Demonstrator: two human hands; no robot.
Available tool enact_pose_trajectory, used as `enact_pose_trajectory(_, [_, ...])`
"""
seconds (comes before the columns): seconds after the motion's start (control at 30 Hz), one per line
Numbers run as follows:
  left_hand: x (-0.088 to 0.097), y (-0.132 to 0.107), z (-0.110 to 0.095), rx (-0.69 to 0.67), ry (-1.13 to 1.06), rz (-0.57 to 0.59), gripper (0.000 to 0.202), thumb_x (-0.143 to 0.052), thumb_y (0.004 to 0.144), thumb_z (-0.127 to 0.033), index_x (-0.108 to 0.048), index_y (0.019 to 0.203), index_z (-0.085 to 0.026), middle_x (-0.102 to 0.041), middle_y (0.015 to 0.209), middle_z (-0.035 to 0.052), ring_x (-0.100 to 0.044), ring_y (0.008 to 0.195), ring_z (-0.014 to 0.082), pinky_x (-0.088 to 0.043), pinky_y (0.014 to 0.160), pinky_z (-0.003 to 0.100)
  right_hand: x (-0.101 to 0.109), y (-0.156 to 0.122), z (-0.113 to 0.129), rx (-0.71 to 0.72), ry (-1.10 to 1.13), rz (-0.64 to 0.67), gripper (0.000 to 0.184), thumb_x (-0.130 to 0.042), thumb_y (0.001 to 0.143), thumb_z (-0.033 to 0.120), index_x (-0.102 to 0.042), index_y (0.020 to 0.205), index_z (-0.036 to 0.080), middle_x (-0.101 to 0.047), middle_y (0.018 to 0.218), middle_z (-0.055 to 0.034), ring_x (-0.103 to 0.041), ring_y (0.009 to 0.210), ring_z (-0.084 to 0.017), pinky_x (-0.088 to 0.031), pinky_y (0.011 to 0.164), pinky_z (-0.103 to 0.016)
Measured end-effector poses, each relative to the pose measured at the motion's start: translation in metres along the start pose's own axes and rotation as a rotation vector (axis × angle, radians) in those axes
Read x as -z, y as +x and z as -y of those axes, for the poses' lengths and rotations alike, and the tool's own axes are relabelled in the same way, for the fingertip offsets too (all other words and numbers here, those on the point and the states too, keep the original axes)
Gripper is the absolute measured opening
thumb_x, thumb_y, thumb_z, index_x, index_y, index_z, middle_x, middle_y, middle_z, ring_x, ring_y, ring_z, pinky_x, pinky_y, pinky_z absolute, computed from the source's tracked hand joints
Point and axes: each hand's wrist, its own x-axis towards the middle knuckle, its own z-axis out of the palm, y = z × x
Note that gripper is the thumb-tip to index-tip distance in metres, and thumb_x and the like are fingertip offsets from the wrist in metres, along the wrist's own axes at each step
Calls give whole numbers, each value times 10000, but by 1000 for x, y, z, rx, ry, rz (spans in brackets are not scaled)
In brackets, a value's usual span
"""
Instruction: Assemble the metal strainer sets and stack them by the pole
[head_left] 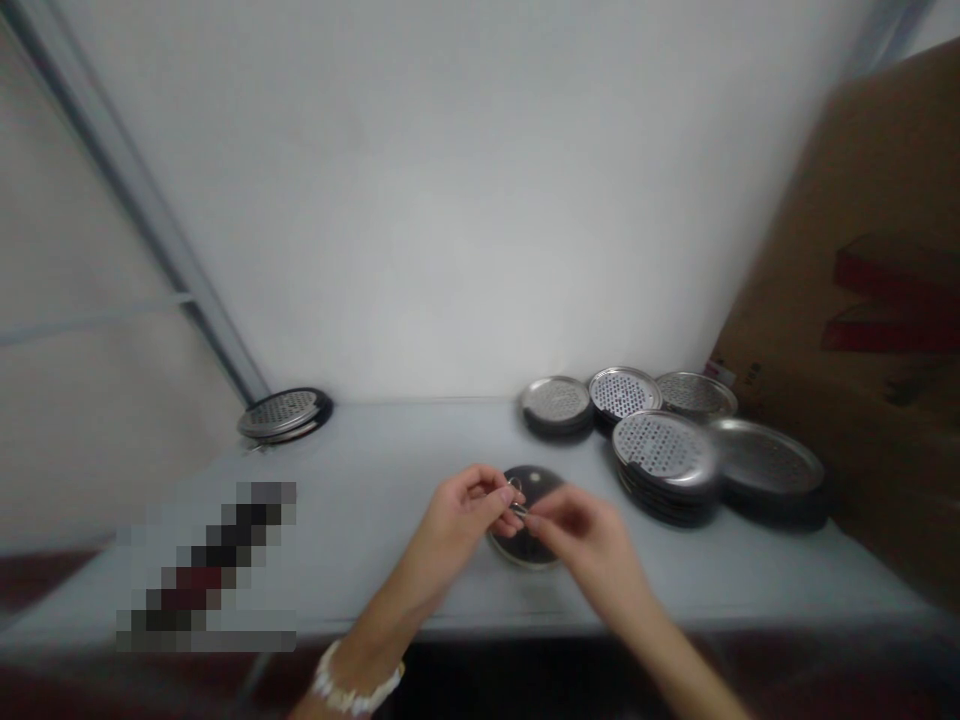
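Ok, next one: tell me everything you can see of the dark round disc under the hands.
The dark round disc lies flat on the pale tabletop, in front of the stacked perforated metal trays. Its upper face looks black and fairly smooth, with a small pale mark near the far edge, and a thin silver rim shows along the near edge. The left hand and right hand hide its middle while pinching a small metal loop above it; whether they touch the disc cannot be told.

Left hand (pixel 457 515), right hand (pixel 581 540), raised, fingertips (pixel 534 518) pinched close together
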Motion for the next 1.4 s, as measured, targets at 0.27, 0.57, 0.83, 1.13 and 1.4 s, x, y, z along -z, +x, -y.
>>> enact_pose_trajectory(0.27, [1,-2,1,-26,66,126,263,-765,768,-379,-634,803,-153,-651,683,-14,-600,651,118,-490,669,248,1,1,2,-87,46,97,340,-905,670,489,-743,708,192,-750,713,-39,-659,656,-186,-523,638,-300])
enact_pose_trajectory(0.57, [2,0,9,-36,75,197,324,-783,752,-431,-611,797,-159,-633,725,-3,-594,651,116,-498,650,250,10,3,1,-162,126,174,360,-935,627,465,-724,692,179,-736,688,-24,-661,650,-174,-499,607,-272])
enact_pose_trajectory(0.83, [2,-3,9,-105,82,144,252,-756,782,-345,-582,782,-162,-703,1036,85,-671,738,128,-558,715,273,24,9,6,-126,60,88,335,-923,628,444,-724,692,182,-672,628,4,-551,565,-131,-417,536,-250])
enact_pose_trajectory(1.13, [-3,-4,9,-111,246,93,166,-705,814,-314,-652,838,-159,-698,782,30,-679,752,166,-549,728,272,18,6,11,-120,133,73,421,-934,633,481,-745,862,183,-725,679,-24,-664,629,-183,-502,582,-272])
enact_pose_trajectory(1.4, [-2,-6,4,-247,370,94,194,-630,906,-342,-692,865,-163,-667,916,49,-652,815,168,-517,752,265,13,3,10,-107,99,173,469,-864,709,596,-715,836,170,-756,732,-59,-712,669,-206,-577,663,-316])
